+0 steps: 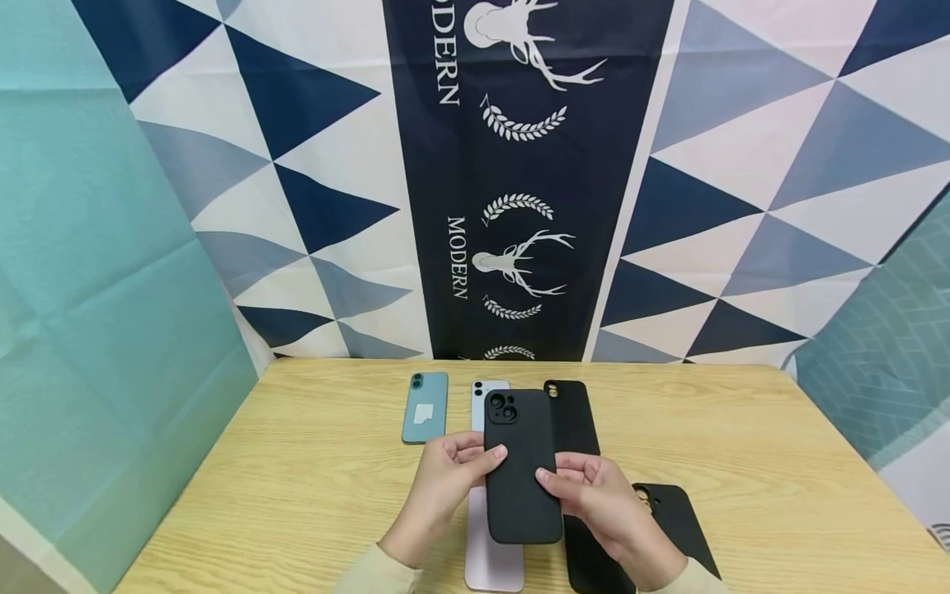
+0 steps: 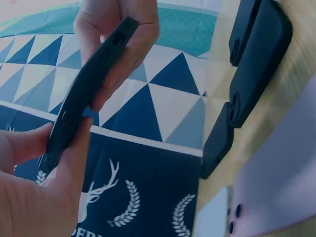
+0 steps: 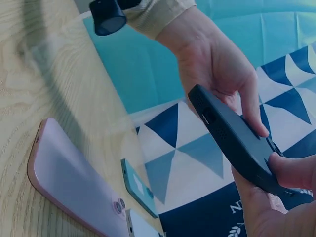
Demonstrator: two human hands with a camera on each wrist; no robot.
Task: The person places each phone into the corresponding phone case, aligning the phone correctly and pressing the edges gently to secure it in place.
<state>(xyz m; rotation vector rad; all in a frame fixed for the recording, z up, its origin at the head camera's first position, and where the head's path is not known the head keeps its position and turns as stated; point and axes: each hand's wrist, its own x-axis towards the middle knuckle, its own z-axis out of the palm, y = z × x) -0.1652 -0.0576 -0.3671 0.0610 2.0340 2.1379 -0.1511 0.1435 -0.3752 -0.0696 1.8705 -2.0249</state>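
Observation:
Both hands hold a black phone case (image 1: 522,503) upright above the table, its back and camera cutouts toward the head camera. My left hand (image 1: 447,478) pinches its left edge, thumb on the back. My right hand (image 1: 599,499) grips the opposite edge, also with the thumb on the back. In the right wrist view, a port opening and small holes show along the end of the case (image 3: 224,131). Whether a phone sits inside I cannot tell. Beneath the hands lies a pale pink phone (image 1: 493,561), partly covered by the held case.
A teal phone (image 1: 425,410) with a white sticker lies toward the back, beside a whitish phone (image 1: 490,386) half hidden by the case. Several more black phone cases (image 1: 671,516) lie to the right on the wooden table (image 1: 297,495). A patterned cloth (image 1: 519,165) hangs behind.

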